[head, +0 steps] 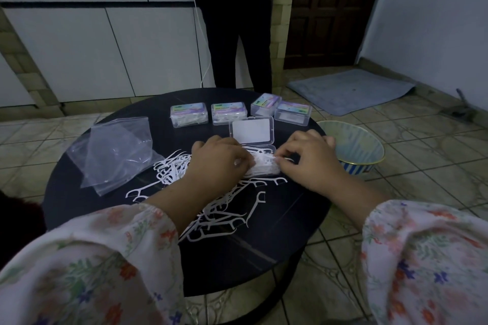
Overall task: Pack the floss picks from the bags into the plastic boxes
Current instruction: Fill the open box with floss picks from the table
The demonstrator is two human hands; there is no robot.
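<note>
I see my left hand (219, 159) and my right hand (307, 157) both down at the open box (260, 159) in the middle of the round dark worktop (79, 208). The fingers of both hands are curled in, and they seem to pinch and press a white bunch of floss picks (264, 165) into the box, though I cannot see each fingertip well. The box lid (251, 130) stands open behind my hands. I think the job is about half done. At the far side sit four closed boxes: two on the left (188, 114) (229, 112) look full of white picks, and two on the right (265, 104) (292, 112), one leaning on the other, I cannot tell how full. The box I work on looks nearly full. But many loose picks (219, 208) lie spread on the worktop near me and beside my left hand, so there is more to pack. The clear bags (116, 150) lie flat on the left and look almost empty. A striped bowl (353, 148) sits by the worktop edge on the right.
</note>
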